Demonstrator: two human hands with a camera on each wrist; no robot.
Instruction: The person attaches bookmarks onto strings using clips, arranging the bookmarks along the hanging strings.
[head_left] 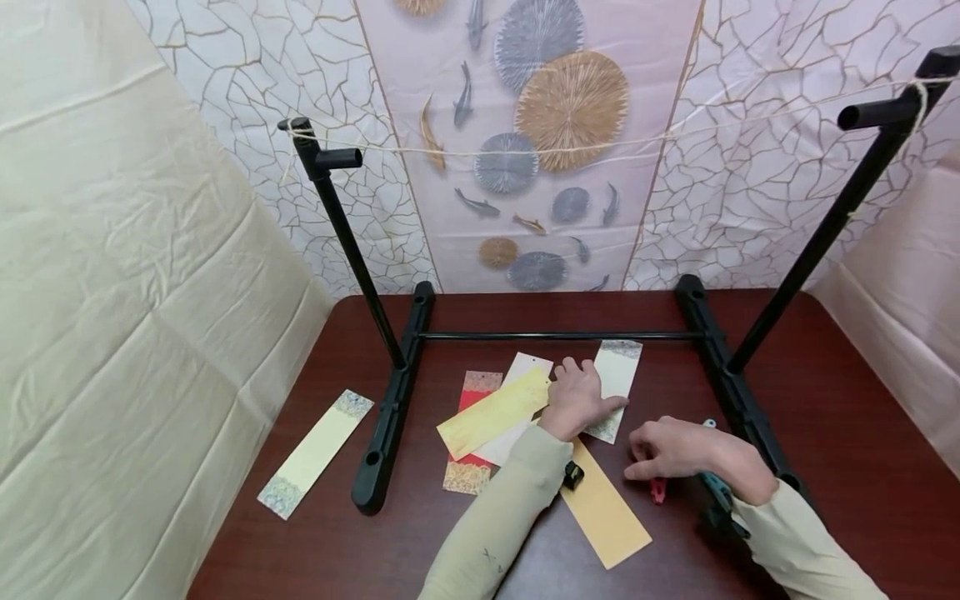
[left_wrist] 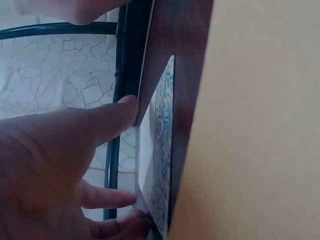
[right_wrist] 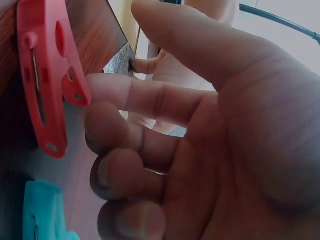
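My left hand (head_left: pixel 576 398) is over the middle of the table with its fingers spread, between a yellow paper strip (head_left: pixel 487 415) and a white strip with patterned ends (head_left: pixel 621 367). In the left wrist view its thumb and fingers are beside the patterned end (left_wrist: pixel 162 150), not curled round it. An orange-tan strip (head_left: pixel 607 508) lies below that wrist. My right hand (head_left: pixel 678 450) hangs loosely curled with nothing in its grasp. A red clip (right_wrist: pixel 45 75) is right by its index fingertip; whether they touch I cannot tell. A teal clip (right_wrist: pixel 44 212) lies nearby.
A red strip with gold ends (head_left: pixel 467 477) and a white strip (head_left: pixel 527 364) lie under the yellow one. Another cream strip (head_left: pixel 315 454) is at far left. A black stand (head_left: pixel 393 408) surrounds the strips, with a cord (head_left: pixel 450 153) strung across its tops.
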